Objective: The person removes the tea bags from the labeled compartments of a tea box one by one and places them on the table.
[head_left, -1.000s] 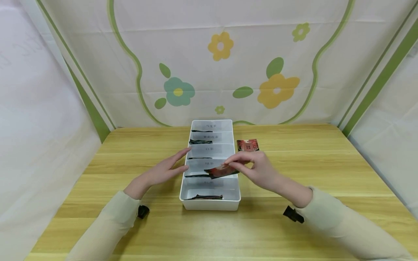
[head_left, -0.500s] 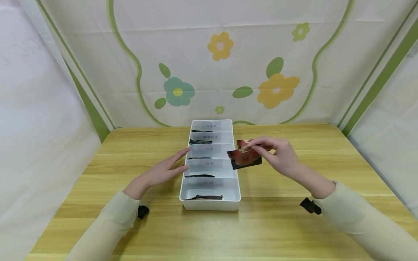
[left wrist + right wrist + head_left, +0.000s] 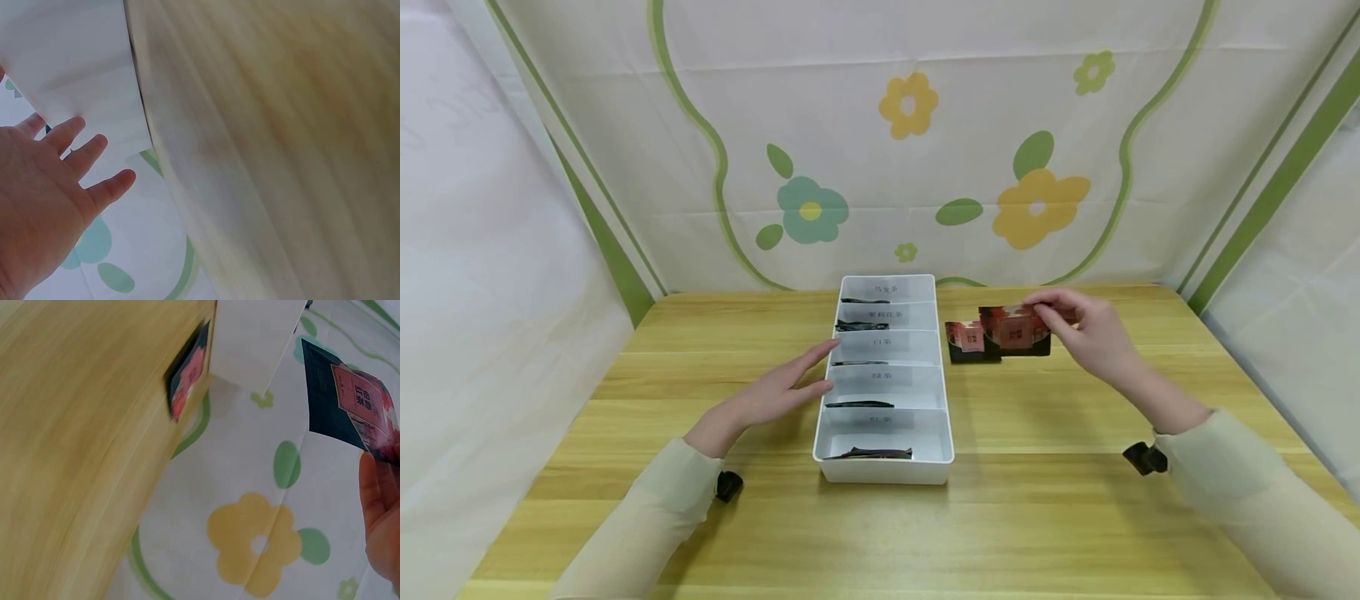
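Observation:
My right hand (image 3: 1086, 329) pinches a red and black tea sachet (image 3: 1017, 332) by its upper right corner, to the right of a white divided box (image 3: 886, 472). In the right wrist view the same sachet (image 3: 350, 403) shows its pink label, held clear of the table. A second red and black sachet (image 3: 966, 340) lies on the table beside the box, partly overlapped by the held one in the head view. My left hand (image 3: 775, 393) has its fingers spread, fingertips at the box's left side; the left wrist view shows this hand (image 3: 56, 194) with straight fingers.
Several labelled compartments run along the box, each with thin dark sachets (image 3: 859, 405) standing at its near wall; reddish-brown ones (image 3: 876, 453) are in the nearest. A floral curtain (image 3: 906, 167) rises behind the wooden table (image 3: 880, 542).
My right hand has carried the sachet from over the box to the right, turning its printed face toward the head camera. The left hand has stayed at the box.

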Demonstrator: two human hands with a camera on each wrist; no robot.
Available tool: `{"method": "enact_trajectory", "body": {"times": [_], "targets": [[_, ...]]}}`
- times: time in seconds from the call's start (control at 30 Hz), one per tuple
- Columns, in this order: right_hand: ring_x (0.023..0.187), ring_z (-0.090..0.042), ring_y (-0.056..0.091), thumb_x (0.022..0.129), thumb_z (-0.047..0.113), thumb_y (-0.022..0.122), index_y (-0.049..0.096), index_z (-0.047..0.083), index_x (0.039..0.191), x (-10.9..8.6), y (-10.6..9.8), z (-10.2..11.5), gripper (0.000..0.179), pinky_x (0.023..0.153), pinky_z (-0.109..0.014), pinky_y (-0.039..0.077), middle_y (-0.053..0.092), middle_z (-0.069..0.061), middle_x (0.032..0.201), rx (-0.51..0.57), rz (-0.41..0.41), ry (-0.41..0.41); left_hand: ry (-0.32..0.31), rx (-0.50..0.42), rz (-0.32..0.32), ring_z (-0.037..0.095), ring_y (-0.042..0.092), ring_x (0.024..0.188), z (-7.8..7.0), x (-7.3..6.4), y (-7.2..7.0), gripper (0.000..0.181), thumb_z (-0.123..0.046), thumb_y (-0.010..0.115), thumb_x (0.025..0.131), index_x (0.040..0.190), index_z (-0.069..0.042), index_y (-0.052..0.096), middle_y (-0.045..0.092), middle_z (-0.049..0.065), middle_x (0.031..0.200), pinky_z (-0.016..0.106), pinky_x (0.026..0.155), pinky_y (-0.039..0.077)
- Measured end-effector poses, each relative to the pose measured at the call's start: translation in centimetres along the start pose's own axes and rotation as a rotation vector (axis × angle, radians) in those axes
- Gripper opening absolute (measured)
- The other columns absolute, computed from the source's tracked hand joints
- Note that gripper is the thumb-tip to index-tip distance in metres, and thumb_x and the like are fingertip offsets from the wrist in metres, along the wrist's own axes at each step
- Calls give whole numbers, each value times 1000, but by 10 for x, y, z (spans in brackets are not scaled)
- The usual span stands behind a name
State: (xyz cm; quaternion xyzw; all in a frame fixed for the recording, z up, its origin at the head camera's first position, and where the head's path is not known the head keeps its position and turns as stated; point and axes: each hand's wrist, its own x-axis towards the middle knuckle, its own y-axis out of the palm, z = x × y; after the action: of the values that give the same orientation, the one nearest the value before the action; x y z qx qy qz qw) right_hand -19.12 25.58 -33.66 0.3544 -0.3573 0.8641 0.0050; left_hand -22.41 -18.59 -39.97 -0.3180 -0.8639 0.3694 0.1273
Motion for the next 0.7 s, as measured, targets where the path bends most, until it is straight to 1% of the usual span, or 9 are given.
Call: {"method": "enact_trajectory", "body": {"times": [0.17,0.27,0.33,0.5,0.57,0.7], "targets": [[79,6,58,96,-1,58,69,4,111,-2,-7,-21,19,62,-12,44,70,-12,99,-57,40,71,1,-3,0,24,20,144,0,0,0,66,-47,49,100,156,-35,15,17,-5,159,53,112,21],[81,4,58,97,2,57,68,6,113,-4,-11,-32,19,65,-10,44,70,-11,103,-73,66,120,0,-4,0,24,20,144,0,0,0,66,-46,49,100,156,-35,15,17,-4,159,53,112,21],[83,2,59,97,3,58,69,7,113,-4,-13,-40,20,67,-9,44,70,-11,104,-80,82,138,-2,-5,1,25,20,144,-1,0,0,66,-47,49,100,156,-35,15,17,-4,159,53,112,21],[84,-1,60,96,2,60,68,5,114,-7,-19,-59,20,67,-9,44,69,-13,106,-91,124,182,-6,-4,1,26,21,143,-1,0,0,67,-49,48,100,156,-35,15,17,-4,159,54,111,21],[85,-6,61,96,2,59,68,4,114,-9,-21,-66,20,66,-10,45,68,-14,107,-94,142,211,-6,-4,2,26,21,143,-1,0,0,67,-49,48,100,156,-34,15,17,-4,159,55,111,22],[88,-25,64,97,2,58,67,2,115,-11,-26,-78,21,64,-12,46,67,-18,109,-104,184,265,-3,-6,2,27,22,143,-1,0,0,67,-48,48,100,156,-34,15,17,-4,159,55,111,22]]}}
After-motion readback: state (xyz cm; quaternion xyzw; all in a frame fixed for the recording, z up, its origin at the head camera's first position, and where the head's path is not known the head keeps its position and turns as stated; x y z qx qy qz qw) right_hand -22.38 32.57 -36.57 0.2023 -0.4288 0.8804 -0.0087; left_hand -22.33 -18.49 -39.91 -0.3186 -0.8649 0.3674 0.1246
